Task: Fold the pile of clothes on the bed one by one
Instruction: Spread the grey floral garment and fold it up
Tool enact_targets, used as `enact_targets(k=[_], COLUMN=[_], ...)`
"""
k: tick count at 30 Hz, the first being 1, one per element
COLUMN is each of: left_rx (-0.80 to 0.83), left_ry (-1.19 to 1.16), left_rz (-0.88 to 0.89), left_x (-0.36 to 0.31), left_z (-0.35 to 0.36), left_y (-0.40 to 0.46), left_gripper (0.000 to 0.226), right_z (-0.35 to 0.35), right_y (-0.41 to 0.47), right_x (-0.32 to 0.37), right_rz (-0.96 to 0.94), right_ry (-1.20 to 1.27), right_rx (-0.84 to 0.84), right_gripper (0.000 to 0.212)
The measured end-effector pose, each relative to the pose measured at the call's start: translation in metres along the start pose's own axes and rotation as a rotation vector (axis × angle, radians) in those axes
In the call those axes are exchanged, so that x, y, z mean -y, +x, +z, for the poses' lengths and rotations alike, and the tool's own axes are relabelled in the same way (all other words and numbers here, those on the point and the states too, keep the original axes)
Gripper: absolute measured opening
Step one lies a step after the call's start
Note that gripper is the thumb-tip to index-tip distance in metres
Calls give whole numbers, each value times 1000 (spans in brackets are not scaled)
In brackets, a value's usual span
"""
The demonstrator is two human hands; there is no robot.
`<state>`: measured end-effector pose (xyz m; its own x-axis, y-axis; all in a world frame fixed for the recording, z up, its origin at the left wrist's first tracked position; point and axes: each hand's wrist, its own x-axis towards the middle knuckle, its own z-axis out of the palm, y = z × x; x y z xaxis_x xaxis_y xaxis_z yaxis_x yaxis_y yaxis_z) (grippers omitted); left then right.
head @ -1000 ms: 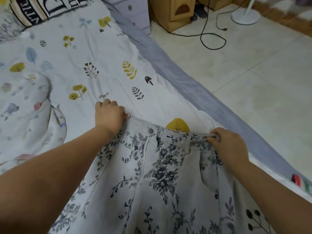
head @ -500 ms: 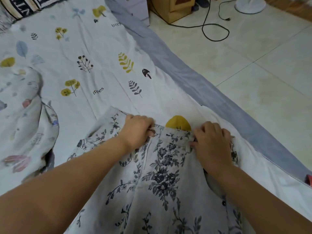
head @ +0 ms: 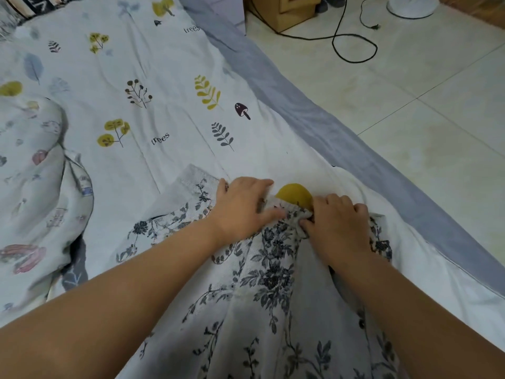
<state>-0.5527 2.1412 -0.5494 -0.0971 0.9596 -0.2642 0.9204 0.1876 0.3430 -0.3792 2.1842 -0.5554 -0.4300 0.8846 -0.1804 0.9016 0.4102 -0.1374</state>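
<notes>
Left hand [head: 243, 206] presses flat on floral trousers [head: 273, 283]; right hand [head: 338, 225] pinches their waistband on bed [head: 164, 105].

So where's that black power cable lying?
The black power cable loops on the pale tiled floor at the head view's upper right, beyond the bed's grey edge, near the wooden cabinet.

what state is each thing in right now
floral trousers: spread on the bed, waistband bunched between the hands
left hand: fingers straight, pressing the waistband
right hand: fingers curled, gripping the waistband
bedsheet: lying flat
black cable: loose on the floor, plug unconnected
</notes>
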Motion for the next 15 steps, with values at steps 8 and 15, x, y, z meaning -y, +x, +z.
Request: enact_targets(k=[8, 15], left_rx=[-91, -324], left_ry=[142, 273], left_rz=[-16, -132], left_x=[-13, -30], left_z=[-8, 9], left_y=[25, 17], left_gripper=[30, 73], right_z=[-20, -13], right_y=[18, 17], right_x=[-3, 12], right_rz=[100, 88], right_ry=[-29, 43], right_rx=[-131, -281], right_gripper=[40, 41])
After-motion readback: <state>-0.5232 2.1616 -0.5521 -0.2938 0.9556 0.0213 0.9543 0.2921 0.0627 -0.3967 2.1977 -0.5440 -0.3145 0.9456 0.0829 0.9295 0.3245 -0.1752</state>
